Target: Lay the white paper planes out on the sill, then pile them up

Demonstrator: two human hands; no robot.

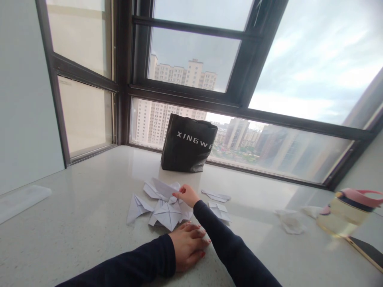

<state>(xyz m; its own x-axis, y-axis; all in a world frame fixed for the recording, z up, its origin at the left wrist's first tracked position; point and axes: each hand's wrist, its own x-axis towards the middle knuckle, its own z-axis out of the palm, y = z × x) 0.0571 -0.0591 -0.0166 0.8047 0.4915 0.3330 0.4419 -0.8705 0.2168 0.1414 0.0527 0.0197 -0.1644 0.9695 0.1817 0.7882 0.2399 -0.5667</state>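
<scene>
Several folded white paper pieces lie loosely grouped on a pale speckled counter. My right hand [188,195] reaches across and pinches the edge of a folded paper [163,188] at the back of the group. In front of it lies a folded paper with creases meeting at its centre [168,215]. My left hand [190,246] rests flat on the counter just in front of the group, fingers spread. A pointed folded paper [138,207] sits at the left. To the right of my right wrist are a squarish folded paper [220,211] and a narrow one [216,195].
A black bag with white lettering [190,153] stands by the window behind the papers. On the right are a crumpled tissue [291,222], a bottle with a pink lid [344,213] and a dark flat object [366,249]. A whitish flat strip [25,201] lies far left.
</scene>
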